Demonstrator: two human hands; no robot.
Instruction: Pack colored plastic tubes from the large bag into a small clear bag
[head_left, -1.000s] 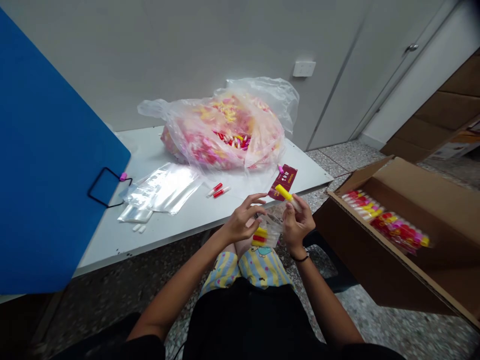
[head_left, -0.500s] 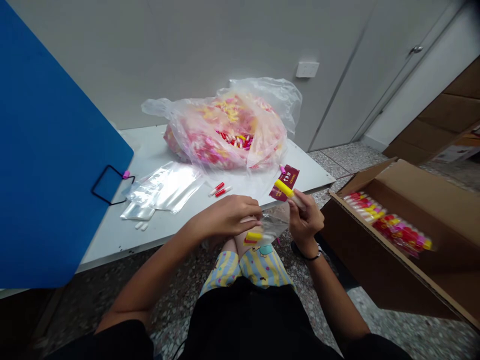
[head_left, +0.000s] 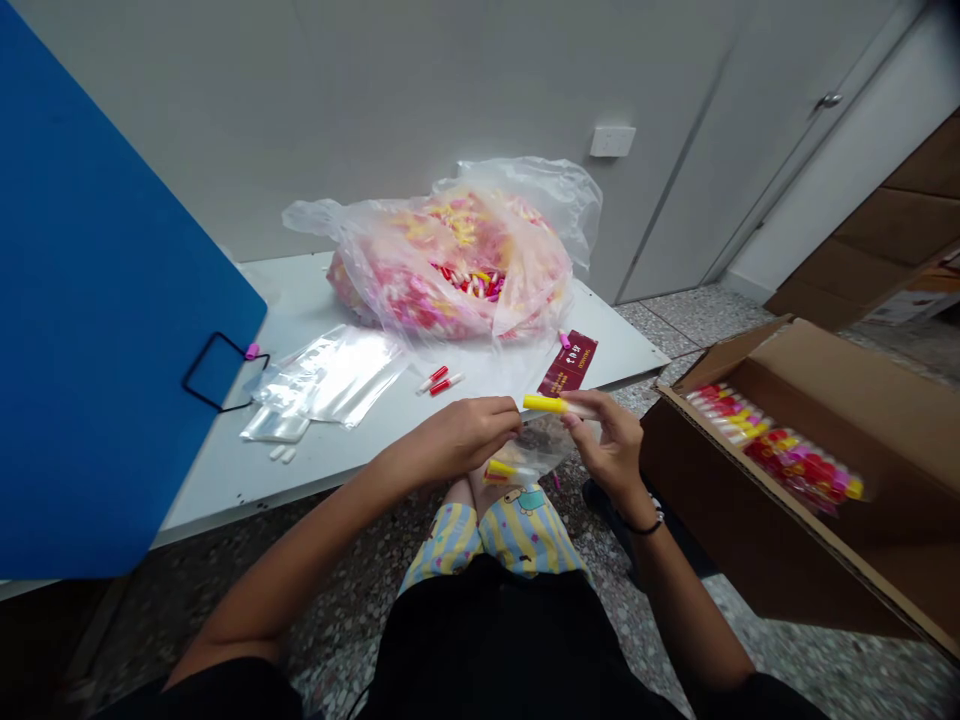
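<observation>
Our right hand [head_left: 609,450] is closed in a pinch on the pale end of a yellow-capped tube [head_left: 550,405], which lies level, cap pointing left, just above our lap. We judge the tube light and stiff, its smooth barrel apt to slip, so a pinch of thumb and fingers on the pale end seems the right hold, leaving the yellow cap free. Our left hand [head_left: 454,440] is curled with its fingers at the top of a clear plastic bag [head_left: 538,450]; we cannot tell whether it grips the bag or only touches it. The bag looks thin, soft and likely to crease, so its edge is the place to hold. Inside it lies a yellow-and-red tube [head_left: 501,471].

Beyond our hands, a maroon card [head_left: 568,364] sits near the front edge of the worktop [head_left: 300,300], with two red-capped tubes [head_left: 439,380] to its left and a stack of flat clear bags [head_left: 330,375] further along. A large plastic sack of tubes [head_left: 450,265] rests against the wall at the back edge. To our right, an open cardboard box [head_left: 750,500] on the floor holds rows of bagged tubes [head_left: 772,445]. A blue board [head_left: 112,300] covers the left end of the worktop.
</observation>
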